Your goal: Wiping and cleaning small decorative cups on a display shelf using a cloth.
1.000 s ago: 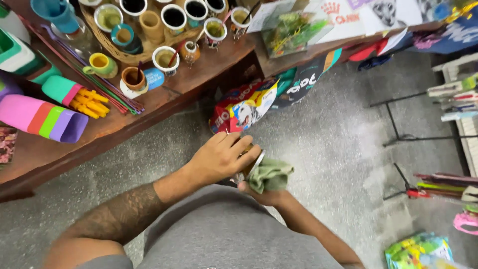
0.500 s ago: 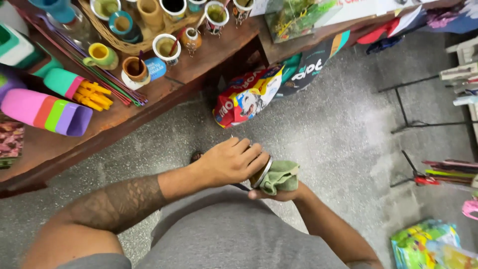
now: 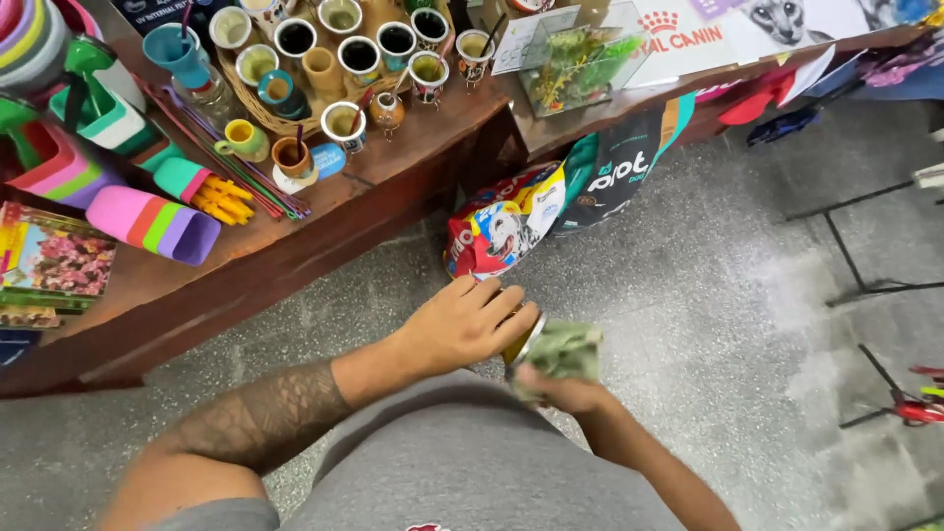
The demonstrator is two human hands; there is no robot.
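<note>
The left hand is wrapped over a small metal-rimmed cup, fingers curled round its top and side, gripping it in front of the person's grey shirt. The right hand comes up from below, closed on a green cloth bunched against the cup's open end. Half a second ago the pair looked much the same, the left hand covering the cup and the cloth pressed to its mouth; a second ago the cloth sat a little lower and further from the rim. So the cloth has been pushed closer onto the cup while the left hand kept its grip, which I judge to be wiping or polishing in progress, with no sign of it being finished. The view has also swung, so the wooden table now shows more of its left end. On it stand a basket of cups, stacked coloured tumblers and a clear box; pet-food bags lean below
</note>
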